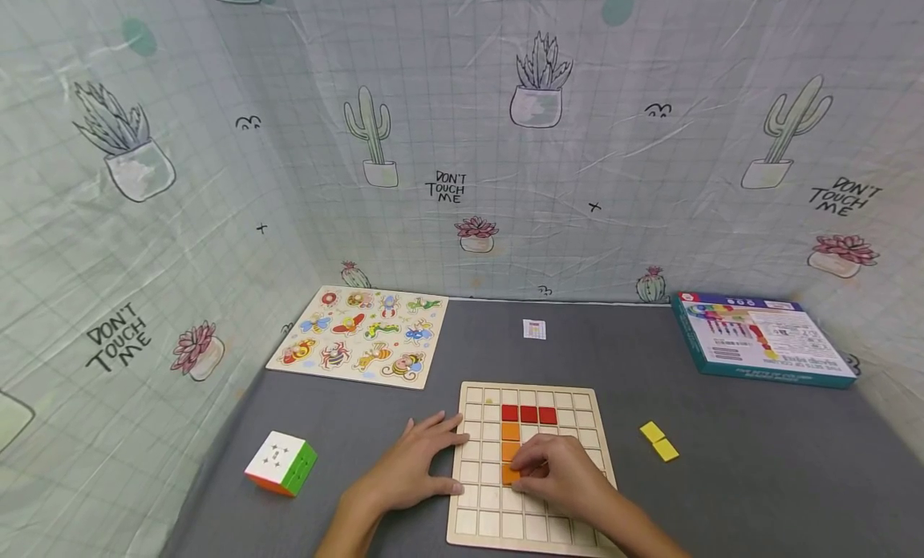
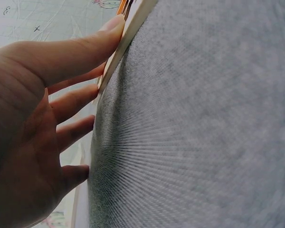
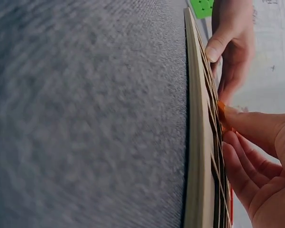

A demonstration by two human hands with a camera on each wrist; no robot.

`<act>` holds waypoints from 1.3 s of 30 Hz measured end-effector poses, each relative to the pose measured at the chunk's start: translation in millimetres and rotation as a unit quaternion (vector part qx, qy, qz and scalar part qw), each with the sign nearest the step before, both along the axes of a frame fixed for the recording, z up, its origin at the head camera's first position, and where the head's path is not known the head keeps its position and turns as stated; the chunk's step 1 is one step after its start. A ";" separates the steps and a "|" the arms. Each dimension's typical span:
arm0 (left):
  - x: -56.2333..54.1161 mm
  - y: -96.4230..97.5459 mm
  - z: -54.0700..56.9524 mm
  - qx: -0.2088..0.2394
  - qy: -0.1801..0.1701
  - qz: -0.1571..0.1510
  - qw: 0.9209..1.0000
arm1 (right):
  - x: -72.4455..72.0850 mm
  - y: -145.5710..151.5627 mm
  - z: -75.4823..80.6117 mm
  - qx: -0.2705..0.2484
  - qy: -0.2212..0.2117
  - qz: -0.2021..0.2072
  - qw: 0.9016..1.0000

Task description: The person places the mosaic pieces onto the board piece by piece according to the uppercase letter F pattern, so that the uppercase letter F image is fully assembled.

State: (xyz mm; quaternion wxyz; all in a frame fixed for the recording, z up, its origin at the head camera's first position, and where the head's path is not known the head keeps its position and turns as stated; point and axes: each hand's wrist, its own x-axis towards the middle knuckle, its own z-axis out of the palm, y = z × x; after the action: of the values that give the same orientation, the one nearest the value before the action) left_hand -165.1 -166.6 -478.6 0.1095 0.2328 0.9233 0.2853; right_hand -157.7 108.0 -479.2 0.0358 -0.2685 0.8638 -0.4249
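A wooden grid board lies on the grey table. Three red tiles form a row in its upper part, with orange tiles in a column below the leftmost one. My right hand pinches the lowest orange tile between thumb and fingertips, down at the column's lower end; the hand hides some squares to the right. At the board's left edge, my left hand rests with fingers spread, its thumb and fingertips touching the rim.
Two yellow tiles lie right of the board. A puzzle cube sits at the left, and an insect picture board lies behind it. Toward the back are a small white card and, at right, a flat box.
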 end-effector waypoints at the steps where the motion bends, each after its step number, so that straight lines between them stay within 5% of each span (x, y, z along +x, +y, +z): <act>1: 0.0 -0.1 0.0 0.000 -0.001 0.000 1.000 | 0.3 -0.8 -0.1 0.002 0.002 -0.003 1.000; 39: 1.1 -0.2 1.7 -0.001 -0.003 0.000 1.000 | 2.0 -6.8 1.1 0.044 -0.007 -0.037 0.998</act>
State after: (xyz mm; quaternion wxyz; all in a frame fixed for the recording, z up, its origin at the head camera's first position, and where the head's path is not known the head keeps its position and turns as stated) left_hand -163.9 -166.7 -476.9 0.1125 0.2322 0.9231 0.2850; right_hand -155.8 101.2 -478.1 0.0374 -0.2314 0.8908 -0.3893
